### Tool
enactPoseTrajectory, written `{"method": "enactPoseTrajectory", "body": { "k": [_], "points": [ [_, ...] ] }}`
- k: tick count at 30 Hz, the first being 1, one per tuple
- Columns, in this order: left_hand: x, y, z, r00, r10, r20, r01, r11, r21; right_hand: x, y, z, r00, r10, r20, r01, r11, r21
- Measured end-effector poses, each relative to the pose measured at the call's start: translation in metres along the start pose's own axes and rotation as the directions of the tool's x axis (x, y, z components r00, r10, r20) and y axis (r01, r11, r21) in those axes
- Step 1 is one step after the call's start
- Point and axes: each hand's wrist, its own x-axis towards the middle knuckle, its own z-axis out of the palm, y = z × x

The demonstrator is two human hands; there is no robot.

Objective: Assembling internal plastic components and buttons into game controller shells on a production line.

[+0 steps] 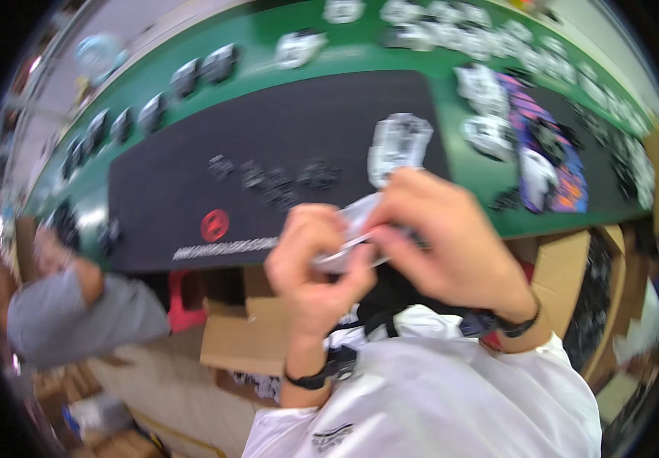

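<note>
My left hand and my right hand meet over the near edge of a black mat. Between them they pinch a small white piece, blurred and partly covered by my fingers, so its kind is unclear. Just beyond my right hand lies a white-and-grey molded shell on the mat. Several small dark parts are scattered on the mat beyond my left hand.
White parts crowd the far right of the green table; dark ones line its left. A purple patterned mat lies right. Open cardboard boxes stand below the table edge. Another person sits at left.
</note>
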Motion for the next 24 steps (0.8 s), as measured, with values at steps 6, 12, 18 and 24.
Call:
{"method": "enactPoseTrajectory", "body": {
  "k": [6,12,18,24],
  "points": [
    [-0.015,0.002,-0.016,0.97,-0.207,0.127,0.219,0.972,-0.089,-0.034,0.0,0.024,0.955,-0.004,-0.298,0.008,1.0,0.011],
    [-0.018,-0.013,-0.02,0.942,-0.299,0.153,0.326,0.925,-0.195,-0.219,0.048,-0.131,0.274,0.356,-0.893,-0.667,0.74,0.091],
    [-0.014,-0.024,-0.02,0.924,-0.379,0.058,0.381,0.891,-0.246,-0.435,0.188,-0.204,0.108,0.519,-0.848,-0.979,0.202,-0.001],
    [-0.011,-0.009,-0.017,0.922,-0.348,0.171,0.387,0.855,-0.346,-0.438,0.22,-0.197,-0.039,0.599,-0.8,-0.982,0.124,0.141]
  ]
}}
